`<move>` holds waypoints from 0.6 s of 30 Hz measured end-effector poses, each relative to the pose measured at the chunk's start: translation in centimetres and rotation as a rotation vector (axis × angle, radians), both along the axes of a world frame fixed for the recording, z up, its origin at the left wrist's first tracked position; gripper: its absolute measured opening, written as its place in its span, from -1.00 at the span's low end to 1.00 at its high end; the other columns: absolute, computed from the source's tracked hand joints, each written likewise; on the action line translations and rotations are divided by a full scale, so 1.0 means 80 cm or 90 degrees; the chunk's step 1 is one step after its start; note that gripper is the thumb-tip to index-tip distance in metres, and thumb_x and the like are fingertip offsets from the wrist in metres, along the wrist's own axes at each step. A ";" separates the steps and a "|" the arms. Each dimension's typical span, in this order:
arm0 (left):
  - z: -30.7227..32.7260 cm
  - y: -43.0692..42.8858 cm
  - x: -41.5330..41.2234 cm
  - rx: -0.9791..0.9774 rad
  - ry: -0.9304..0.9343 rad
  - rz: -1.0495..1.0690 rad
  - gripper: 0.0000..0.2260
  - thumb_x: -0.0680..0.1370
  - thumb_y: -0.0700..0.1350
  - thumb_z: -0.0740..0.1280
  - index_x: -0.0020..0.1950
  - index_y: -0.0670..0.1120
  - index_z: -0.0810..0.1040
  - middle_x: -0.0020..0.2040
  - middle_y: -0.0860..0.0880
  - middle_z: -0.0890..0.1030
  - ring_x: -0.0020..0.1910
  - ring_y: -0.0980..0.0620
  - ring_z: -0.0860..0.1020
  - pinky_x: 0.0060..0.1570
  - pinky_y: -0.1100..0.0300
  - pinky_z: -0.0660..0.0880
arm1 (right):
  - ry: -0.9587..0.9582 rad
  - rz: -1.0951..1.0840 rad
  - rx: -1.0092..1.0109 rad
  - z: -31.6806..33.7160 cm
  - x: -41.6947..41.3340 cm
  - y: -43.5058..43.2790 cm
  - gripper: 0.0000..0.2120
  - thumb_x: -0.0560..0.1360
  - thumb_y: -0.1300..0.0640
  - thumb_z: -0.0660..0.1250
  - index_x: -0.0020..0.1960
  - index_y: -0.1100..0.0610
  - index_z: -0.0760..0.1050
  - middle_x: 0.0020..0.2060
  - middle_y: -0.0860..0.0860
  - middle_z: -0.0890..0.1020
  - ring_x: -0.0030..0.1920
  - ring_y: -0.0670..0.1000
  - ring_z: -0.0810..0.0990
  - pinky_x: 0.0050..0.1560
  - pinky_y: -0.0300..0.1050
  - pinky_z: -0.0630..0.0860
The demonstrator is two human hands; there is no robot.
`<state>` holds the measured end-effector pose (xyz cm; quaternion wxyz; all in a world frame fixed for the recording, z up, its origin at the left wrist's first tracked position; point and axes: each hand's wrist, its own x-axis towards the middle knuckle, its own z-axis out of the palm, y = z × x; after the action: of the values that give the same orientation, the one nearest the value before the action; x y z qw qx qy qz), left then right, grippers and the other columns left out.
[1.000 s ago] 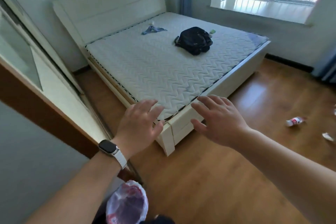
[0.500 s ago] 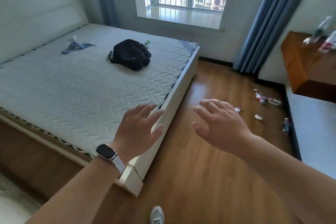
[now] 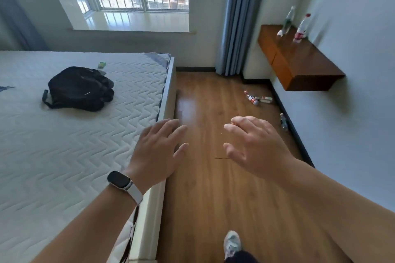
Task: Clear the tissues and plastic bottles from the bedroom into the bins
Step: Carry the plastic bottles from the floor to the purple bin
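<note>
Two plastic bottles (image 3: pixel 257 99) lie together on the wooden floor near the right wall, and a third bottle (image 3: pixel 283 122) lies against the skirting board closer to me. Two more bottles, one clear (image 3: pixel 287 20) and one red-labelled (image 3: pixel 301 29), stand upright on the wall-mounted wooden shelf (image 3: pixel 299 64), with a small white tissue (image 3: pixel 280 32) beside them. A small green scrap (image 3: pixel 102 65) lies on the bed behind the backpack. My left hand (image 3: pixel 159 151) and my right hand (image 3: pixel 255 147) hover in front of me with fingers spread, holding nothing.
The bed (image 3: pixel 70 134) with a bare white mattress fills the left; a black backpack (image 3: pixel 79 88) sits on it. A strip of wooden floor (image 3: pixel 213 198) runs between bed and right wall. Blue curtains (image 3: pixel 237 19) hang by the window. My shoe (image 3: pixel 232 243) shows at the bottom.
The view has swung right and moved along the bed's foot; the floor bottles and the shelf have come closer. Both hands stay spread and empty.
</note>
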<state>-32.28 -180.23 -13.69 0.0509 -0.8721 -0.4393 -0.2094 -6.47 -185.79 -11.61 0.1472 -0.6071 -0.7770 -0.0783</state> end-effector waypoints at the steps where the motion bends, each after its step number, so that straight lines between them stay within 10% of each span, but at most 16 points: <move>1: -0.002 0.013 0.009 -0.003 0.004 -0.011 -0.63 0.54 0.09 0.21 0.29 -0.02 0.50 0.27 -0.04 0.55 0.29 -0.10 0.48 0.19 -0.06 0.42 | 0.005 -0.008 0.000 -0.003 0.008 0.009 -0.54 0.49 -0.16 0.17 0.23 0.08 0.54 0.21 0.05 0.56 0.23 0.11 0.51 0.20 0.14 0.42; 18: 0.017 0.295 0.272 -0.019 0.092 -0.068 -0.64 0.53 0.10 0.25 0.29 0.02 0.50 0.30 -0.02 0.53 0.31 -0.07 0.45 0.23 -0.05 0.40 | 0.053 -0.113 -0.036 -0.044 0.261 0.258 -0.54 0.51 -0.17 0.12 0.21 0.09 0.54 0.20 0.08 0.56 0.21 0.14 0.51 0.17 0.12 0.42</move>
<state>-10.50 -156.67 -12.37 0.0586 -0.9079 -0.3901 -0.1416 14.40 -165.19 -15.13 0.1548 -0.6799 -0.7155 -0.0437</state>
